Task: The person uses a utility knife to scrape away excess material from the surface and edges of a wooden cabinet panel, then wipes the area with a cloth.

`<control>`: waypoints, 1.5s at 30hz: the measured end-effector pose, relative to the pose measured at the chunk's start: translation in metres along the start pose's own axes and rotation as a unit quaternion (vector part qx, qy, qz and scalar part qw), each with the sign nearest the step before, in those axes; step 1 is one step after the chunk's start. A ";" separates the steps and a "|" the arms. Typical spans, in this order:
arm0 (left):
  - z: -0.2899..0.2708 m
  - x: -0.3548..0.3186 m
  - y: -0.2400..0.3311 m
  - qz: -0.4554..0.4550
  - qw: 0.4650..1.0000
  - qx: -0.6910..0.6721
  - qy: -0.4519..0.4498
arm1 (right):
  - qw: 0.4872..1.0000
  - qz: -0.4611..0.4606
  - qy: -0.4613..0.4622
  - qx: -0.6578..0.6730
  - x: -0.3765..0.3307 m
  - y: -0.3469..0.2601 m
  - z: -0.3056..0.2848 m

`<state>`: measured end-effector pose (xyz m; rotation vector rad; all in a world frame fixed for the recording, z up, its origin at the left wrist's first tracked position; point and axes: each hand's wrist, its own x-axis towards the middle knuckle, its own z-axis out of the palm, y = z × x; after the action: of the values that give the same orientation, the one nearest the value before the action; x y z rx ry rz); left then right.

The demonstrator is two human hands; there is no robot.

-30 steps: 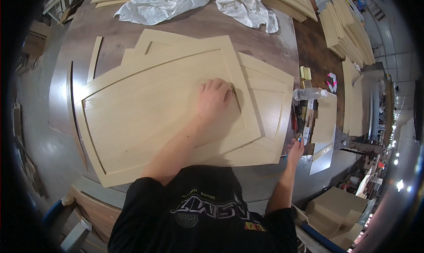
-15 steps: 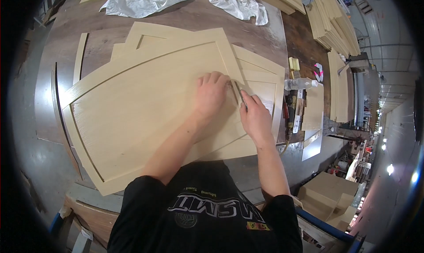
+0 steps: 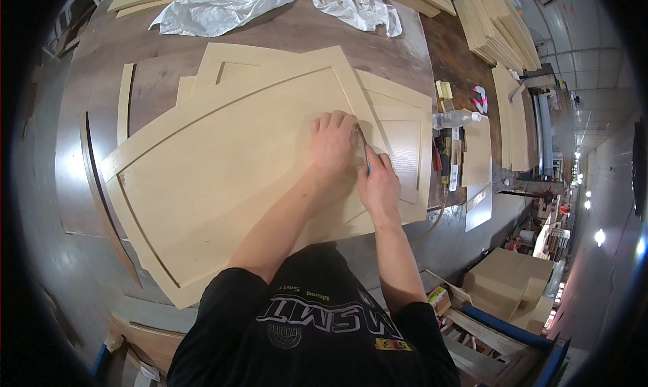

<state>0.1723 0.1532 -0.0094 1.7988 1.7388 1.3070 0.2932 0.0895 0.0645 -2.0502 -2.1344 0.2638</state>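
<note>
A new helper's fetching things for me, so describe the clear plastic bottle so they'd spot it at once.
Start at the brown table and find the overlapping cream panels under the person's left hand. Just past their right edge lies the clear plastic bottle, on its side, white cap pointing right. Its see-through body sets it apart from the opaque cream board beside it.

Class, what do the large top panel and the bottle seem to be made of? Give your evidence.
Top panel: probably wood or veneered board, satin finish; pale tan, softly shiny at its left corner.
Bottle: likely clear, glossy plastic; see-through with bright highlights.
</note>
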 end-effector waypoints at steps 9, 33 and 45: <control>0.001 0.000 -0.001 0.004 1.000 0.010 0.014 | 0.993 -0.001 -0.052 0.103 0.018 0.005 0.003; -0.011 0.005 0.015 -0.020 1.000 0.012 -0.010 | 0.990 0.005 0.020 0.142 0.006 0.032 0.015; 0.002 0.003 0.006 0.001 0.999 0.046 -0.004 | 0.991 0.033 0.046 0.123 -0.001 0.017 0.016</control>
<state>0.1763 0.1557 -0.0047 1.8527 1.8200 1.2393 0.3059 0.0891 0.0448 -1.9530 -1.8799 0.4117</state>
